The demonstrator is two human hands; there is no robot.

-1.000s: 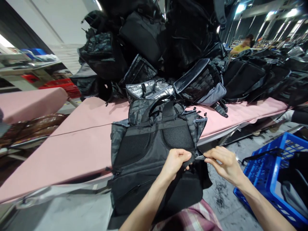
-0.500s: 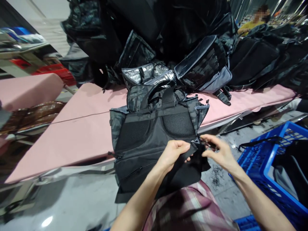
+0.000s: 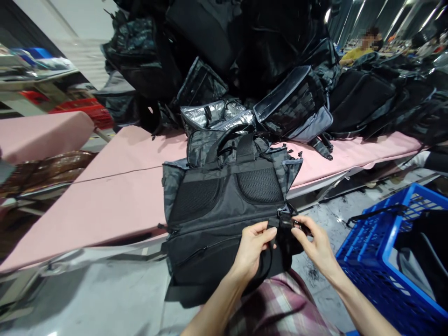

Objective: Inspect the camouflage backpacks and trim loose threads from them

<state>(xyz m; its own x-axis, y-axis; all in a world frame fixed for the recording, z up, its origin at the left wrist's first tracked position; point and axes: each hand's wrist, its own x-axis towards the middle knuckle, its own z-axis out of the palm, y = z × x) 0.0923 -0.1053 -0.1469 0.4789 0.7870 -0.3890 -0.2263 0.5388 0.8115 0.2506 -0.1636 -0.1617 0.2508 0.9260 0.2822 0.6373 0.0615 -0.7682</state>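
Black camouflage backpack: one (image 3: 227, 219), back side up in the lower centre of the frame, its top end on the pink-covered table (image 3: 133, 186) and its lower end over the plaid cloth (image 3: 283, 298) at the bottom edge.
Left hand: one (image 3: 254, 240), thumb and fingers pinching a black webbing strap (image 3: 273, 222) right of centre.
Right hand: one (image 3: 313, 242), thumb and fingertips gripping a small dark piece (image 3: 286, 221) just beside that strap; its kind is too dark to make out.
Handling the strap: best, I judge, to hold the webbing flat and taut with the left, work with small right-hand movements, and avoid catching the bag fabric.
Mesh panels: two on the backpack, left (image 3: 199, 199) and right (image 3: 261, 185).
Silver-lined bag: one lying open (image 3: 206, 115), upper centre.
Clear-windowed bag: one (image 3: 289, 105), right of it.
Heaped dark bags: many (image 3: 206, 35), across the top; overlap prevents a count.
Blue crate: one (image 3: 381, 247) plainly seen, lower right.
Co-worker: at least one, in yellow (image 3: 362, 53), upper right.
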